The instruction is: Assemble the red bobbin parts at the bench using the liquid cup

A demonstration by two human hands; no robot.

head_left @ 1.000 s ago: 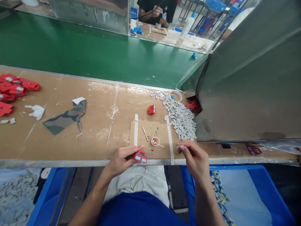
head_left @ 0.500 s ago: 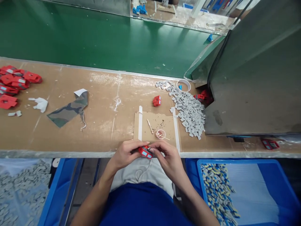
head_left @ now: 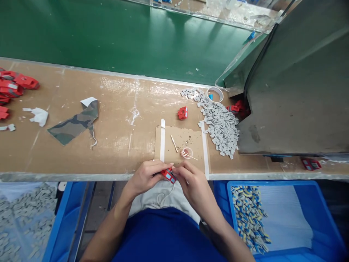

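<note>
One red toy [head_left: 168,176], lower center, between my hands: left hand [head_left: 145,176] pinching it, right hand [head_left: 193,182] touching, can't tell if gripping.

A brown-covered desk [head_left: 114,149] crosses the frame, its pale front edge running left to right below the middle. Behind it stretches a smooth green surface [head_left: 109,43] with soft streaks of reflected light. A dull metal housing [head_left: 302,87] fills the upper right, a black cable [head_left: 257,62] along its edge. Dark floor [head_left: 99,207] shows at the lower left.
</note>
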